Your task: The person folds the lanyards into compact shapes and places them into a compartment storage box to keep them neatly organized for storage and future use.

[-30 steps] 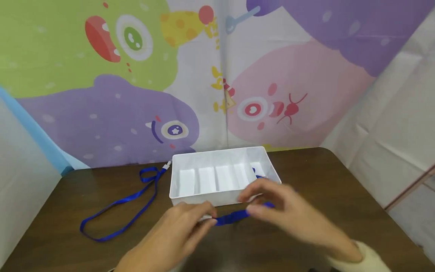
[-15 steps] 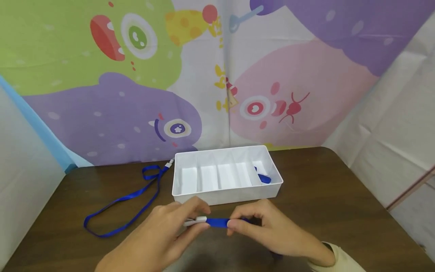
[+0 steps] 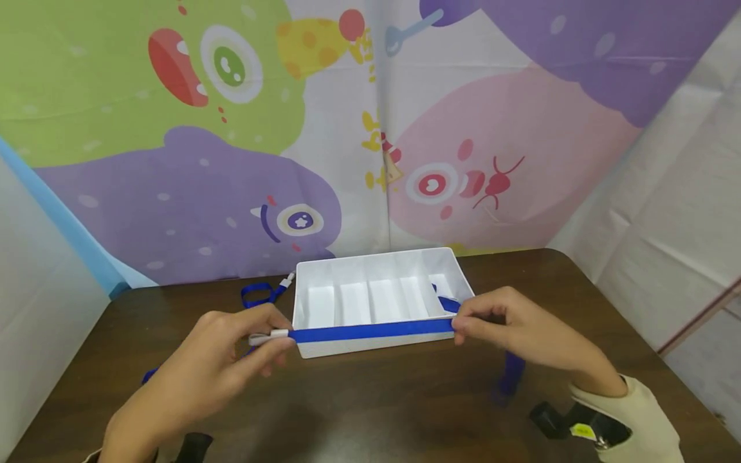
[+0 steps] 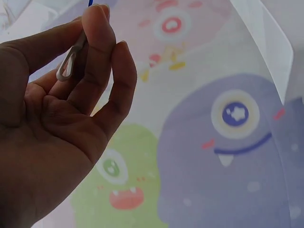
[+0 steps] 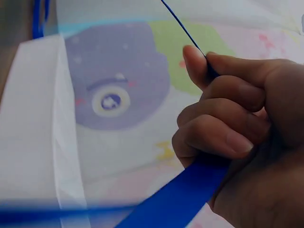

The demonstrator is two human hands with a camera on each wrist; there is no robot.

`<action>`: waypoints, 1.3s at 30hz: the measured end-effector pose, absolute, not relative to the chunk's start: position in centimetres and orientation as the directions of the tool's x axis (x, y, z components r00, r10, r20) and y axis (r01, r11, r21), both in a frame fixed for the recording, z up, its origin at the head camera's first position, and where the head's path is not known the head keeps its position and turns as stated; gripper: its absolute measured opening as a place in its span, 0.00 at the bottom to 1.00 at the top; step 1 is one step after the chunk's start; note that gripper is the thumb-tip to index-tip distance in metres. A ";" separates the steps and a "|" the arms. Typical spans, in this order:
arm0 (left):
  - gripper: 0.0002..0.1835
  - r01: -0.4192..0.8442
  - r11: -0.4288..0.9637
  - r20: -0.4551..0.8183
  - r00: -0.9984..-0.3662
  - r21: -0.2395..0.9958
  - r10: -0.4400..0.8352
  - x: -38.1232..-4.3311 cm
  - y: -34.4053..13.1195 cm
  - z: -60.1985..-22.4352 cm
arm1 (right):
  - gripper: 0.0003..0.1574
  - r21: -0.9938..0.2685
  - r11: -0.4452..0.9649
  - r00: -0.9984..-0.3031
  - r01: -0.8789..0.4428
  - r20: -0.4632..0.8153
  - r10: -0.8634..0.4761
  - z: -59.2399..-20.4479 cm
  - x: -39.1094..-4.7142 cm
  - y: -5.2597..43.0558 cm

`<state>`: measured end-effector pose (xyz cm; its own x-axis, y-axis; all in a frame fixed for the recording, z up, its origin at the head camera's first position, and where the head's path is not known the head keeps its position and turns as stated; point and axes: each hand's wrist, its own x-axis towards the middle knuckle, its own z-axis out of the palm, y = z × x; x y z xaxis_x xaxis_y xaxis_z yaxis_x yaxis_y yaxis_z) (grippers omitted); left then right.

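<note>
A blue lanyard (image 3: 370,331) is stretched taut between my two hands, in front of the white compartment box (image 3: 332,349). At its white clip end, my left hand (image 3: 202,360) pinches it between thumb and fingers; the white clip (image 4: 66,69) sticks out past the fingers in the left wrist view. My right hand (image 3: 515,328) grips the strap near the box's right front corner. In the right wrist view the curled fingers (image 5: 213,135) hold the blue strap, and its loose part (image 5: 175,199) comes out below them.
Another blue lanyard (image 3: 257,294) lies on the brown table (image 3: 370,411) left of the box, partly hidden by my left hand. Blue material (image 3: 448,303) sits in the box's rightmost compartment. A cartoon-printed cloth (image 3: 359,225) hangs behind the table.
My hands were close together over the table with a short stretch of strap between them. They have moved apart and upward, pulling a longer straight length of lanyard taut.
</note>
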<state>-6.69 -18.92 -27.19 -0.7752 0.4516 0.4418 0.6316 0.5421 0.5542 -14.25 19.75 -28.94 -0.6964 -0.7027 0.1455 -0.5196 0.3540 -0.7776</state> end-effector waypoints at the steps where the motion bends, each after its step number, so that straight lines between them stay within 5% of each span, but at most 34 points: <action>1: 0.07 0.622 0.554 0.440 -0.783 0.552 0.441 -6.8 -19.3 -27.1 | 0.12 -0.773 0.364 -0.701 -0.520 0.144 -0.698 -28.8 -14.5 20.2; 11: 0.08 0.562 0.628 0.418 -0.825 0.538 0.379 -8.2 -22.1 -27.2 | 0.14 -0.754 0.386 -0.696 -0.532 0.129 -0.706 -28.7 -16.7 24.7; 22: 0.07 0.528 0.592 0.353 -0.849 0.609 0.394 -8.7 -22.8 -27.8 | 0.12 -0.776 0.439 -0.798 -0.453 0.133 -0.588 -28.9 -18.6 29.4; 26: 0.05 0.496 0.552 0.318 -0.864 0.670 0.391 -8.5 -22.9 -27.8 | 0.13 -0.806 0.394 -0.787 -0.443 0.139 -0.601 -28.8 -19.0 31.0; 33: 0.08 0.474 0.405 0.300 -0.856 0.782 0.422 -8.1 -23.9 -27.3 | 0.17 -0.839 0.238 -0.662 -0.490 0.180 -0.727 -29.0 -19.7 32.4; 39: 0.17 0.482 0.061 0.398 -0.783 0.874 0.478 -7.8 -24.5 -27.0 | 0.11 -0.812 0.351 -0.768 -0.466 0.174 -0.617 -29.1 -19.4 32.3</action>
